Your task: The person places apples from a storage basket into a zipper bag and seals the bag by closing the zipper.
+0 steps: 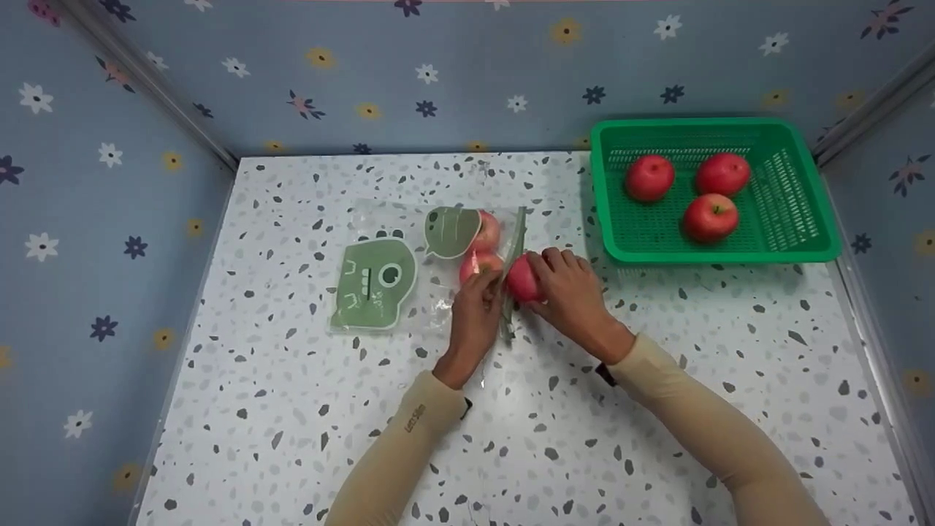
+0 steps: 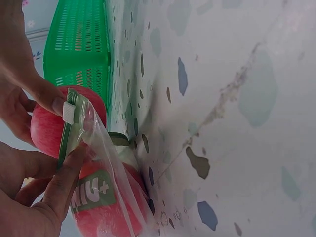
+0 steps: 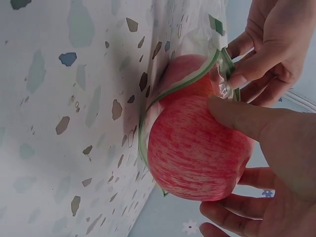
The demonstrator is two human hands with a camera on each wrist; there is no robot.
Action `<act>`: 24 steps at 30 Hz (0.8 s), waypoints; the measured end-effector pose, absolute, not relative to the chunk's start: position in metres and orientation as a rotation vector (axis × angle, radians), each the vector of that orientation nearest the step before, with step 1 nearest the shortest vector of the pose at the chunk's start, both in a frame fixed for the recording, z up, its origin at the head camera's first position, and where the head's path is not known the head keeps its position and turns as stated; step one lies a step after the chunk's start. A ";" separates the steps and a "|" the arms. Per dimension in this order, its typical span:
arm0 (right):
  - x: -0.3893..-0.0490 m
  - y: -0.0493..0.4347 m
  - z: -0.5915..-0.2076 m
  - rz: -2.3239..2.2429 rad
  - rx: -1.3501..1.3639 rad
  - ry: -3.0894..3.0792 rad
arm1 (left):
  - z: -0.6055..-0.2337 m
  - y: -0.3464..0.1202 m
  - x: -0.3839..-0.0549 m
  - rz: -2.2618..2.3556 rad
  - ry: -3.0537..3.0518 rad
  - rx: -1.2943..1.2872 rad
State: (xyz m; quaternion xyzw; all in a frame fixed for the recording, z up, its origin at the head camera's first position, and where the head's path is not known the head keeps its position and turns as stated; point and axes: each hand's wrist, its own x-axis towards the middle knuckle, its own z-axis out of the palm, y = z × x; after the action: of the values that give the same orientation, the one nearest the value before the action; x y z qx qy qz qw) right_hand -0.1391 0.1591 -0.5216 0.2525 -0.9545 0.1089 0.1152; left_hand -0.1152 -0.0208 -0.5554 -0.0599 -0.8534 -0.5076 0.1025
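A clear zip bag (image 1: 438, 292) with green cartoon prints lies on the table, its mouth facing right. Two red apples (image 1: 478, 264) are inside, near the mouth. My left hand (image 1: 476, 310) pinches the green zip edge (image 2: 66, 136) between thumb and fingers. In my right hand (image 1: 573, 292) is another red apple (image 3: 197, 148), gripped with the thumb on top and fingers below. This apple sits right at the bag's parted mouth, overlapping an apple inside in the right wrist view. A white slider (image 2: 68, 112) shows on the zip in the left wrist view.
A green plastic basket (image 1: 719, 256) stands at the back right of the speckled table (image 1: 292, 438), holding three red apples (image 1: 711, 218). Flower-patterned walls (image 1: 475, 88) close off the back and both sides.
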 end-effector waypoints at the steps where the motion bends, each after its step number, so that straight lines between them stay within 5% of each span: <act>1: -0.139 0.159 -0.522 0.325 0.739 -2.797 | -0.555 -0.021 -0.115 -1.495 -2.519 -0.180; 24: -0.143 0.143 -0.534 0.493 0.631 -2.860 | -0.550 -0.019 -0.113 -1.466 -2.511 -0.161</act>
State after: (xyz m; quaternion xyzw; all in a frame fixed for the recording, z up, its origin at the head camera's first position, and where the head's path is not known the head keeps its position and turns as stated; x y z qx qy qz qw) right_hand -0.1428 0.1425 -0.5336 0.2117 -0.9594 0.1656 0.0858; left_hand -0.1126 -0.0187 -0.5502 -0.0550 -0.8566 -0.5002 0.1142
